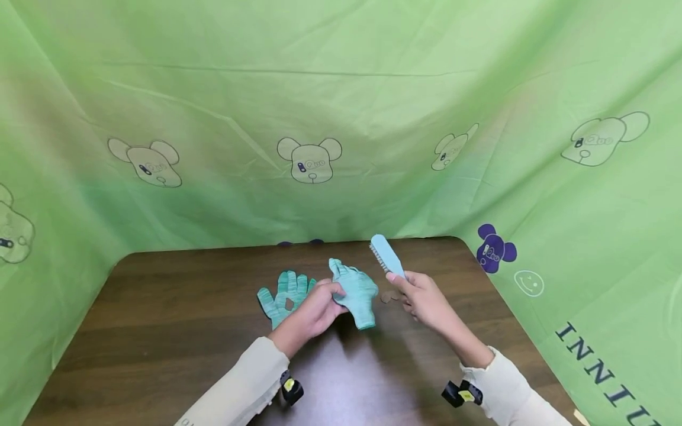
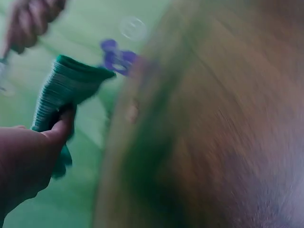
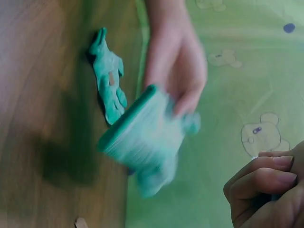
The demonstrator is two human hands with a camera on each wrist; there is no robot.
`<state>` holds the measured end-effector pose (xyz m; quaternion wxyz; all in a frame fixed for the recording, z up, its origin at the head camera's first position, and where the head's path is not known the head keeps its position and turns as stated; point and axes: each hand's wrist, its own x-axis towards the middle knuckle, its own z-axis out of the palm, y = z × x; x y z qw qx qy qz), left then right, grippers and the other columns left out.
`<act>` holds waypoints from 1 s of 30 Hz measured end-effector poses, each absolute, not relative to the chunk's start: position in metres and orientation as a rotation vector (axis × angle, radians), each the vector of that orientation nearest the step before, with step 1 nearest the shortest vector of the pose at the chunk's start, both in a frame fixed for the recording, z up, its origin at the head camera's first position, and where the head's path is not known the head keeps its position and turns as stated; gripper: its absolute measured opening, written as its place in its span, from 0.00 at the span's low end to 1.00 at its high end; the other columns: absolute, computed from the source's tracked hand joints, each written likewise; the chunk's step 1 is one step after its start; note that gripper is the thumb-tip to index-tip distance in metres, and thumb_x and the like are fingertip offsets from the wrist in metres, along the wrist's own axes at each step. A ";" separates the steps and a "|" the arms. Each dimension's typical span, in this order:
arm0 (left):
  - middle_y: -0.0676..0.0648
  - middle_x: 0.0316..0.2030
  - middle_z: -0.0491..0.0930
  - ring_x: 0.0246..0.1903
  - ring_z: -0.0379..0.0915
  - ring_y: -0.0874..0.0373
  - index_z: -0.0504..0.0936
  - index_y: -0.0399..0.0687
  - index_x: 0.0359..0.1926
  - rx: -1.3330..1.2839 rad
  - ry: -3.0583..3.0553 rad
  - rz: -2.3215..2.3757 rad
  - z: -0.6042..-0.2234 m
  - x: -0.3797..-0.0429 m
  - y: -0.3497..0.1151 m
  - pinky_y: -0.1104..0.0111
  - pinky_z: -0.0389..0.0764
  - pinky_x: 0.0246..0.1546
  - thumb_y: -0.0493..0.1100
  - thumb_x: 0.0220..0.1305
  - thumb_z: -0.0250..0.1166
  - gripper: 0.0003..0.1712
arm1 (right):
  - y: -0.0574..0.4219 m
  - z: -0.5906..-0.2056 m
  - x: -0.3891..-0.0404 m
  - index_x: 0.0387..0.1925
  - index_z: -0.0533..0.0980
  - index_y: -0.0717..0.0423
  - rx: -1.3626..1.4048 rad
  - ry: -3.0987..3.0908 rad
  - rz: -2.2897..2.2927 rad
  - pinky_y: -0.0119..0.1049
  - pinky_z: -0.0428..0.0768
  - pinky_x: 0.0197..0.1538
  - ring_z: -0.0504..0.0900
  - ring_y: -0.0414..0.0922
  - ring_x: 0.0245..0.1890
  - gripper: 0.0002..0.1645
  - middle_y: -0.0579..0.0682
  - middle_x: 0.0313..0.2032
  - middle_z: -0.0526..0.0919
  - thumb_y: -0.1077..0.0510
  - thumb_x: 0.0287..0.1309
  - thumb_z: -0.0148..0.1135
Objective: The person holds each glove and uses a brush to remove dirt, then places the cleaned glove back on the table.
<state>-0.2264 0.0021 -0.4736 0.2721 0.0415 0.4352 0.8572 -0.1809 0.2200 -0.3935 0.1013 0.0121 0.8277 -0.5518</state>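
Your left hand (image 1: 319,306) grips a green knit glove (image 1: 359,296); your right hand (image 1: 424,300) holds a light-blue bristle brush (image 1: 389,257) above the worktop (image 1: 176,331).

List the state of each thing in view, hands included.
Held glove: off the table, fingers bunched, cuff hanging down.
Other glove: lying on the table, fingers spread, brown patch on it.
Brush: raised, tilted, bristles toward the held glove, not touching it.
Brown pieces: lying on the table.
Left hand: gripping the held glove.
Right hand: gripping the brush.
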 end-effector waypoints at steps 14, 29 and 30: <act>0.37 0.42 0.77 0.39 0.68 0.47 0.75 0.26 0.53 -0.076 2.413 1.698 -0.502 -0.266 0.002 0.61 0.69 0.38 0.32 0.59 0.57 0.21 | 0.211 -0.400 -0.173 0.44 0.74 0.65 -0.052 2.311 -1.619 0.27 0.56 0.15 0.57 0.37 0.13 0.25 0.43 0.16 0.61 0.44 0.74 0.54; 0.26 0.50 0.76 0.46 0.76 0.35 0.71 0.25 0.59 -0.039 2.891 0.654 -0.450 -0.244 -0.086 0.45 0.82 0.46 0.51 0.72 0.62 0.32 | 0.221 -0.411 -0.170 0.50 0.73 0.67 -0.075 2.287 -1.574 0.27 0.57 0.14 0.56 0.37 0.12 0.26 0.42 0.16 0.59 0.45 0.75 0.53; 0.24 0.53 0.74 0.51 0.74 0.32 0.68 0.23 0.62 -0.075 2.888 0.587 -0.454 -0.242 -0.090 0.41 0.81 0.50 0.54 0.71 0.63 0.38 | 0.222 -0.412 -0.170 0.50 0.73 0.67 -0.076 2.285 -1.570 0.27 0.57 0.14 0.56 0.37 0.12 0.26 0.42 0.16 0.59 0.44 0.75 0.53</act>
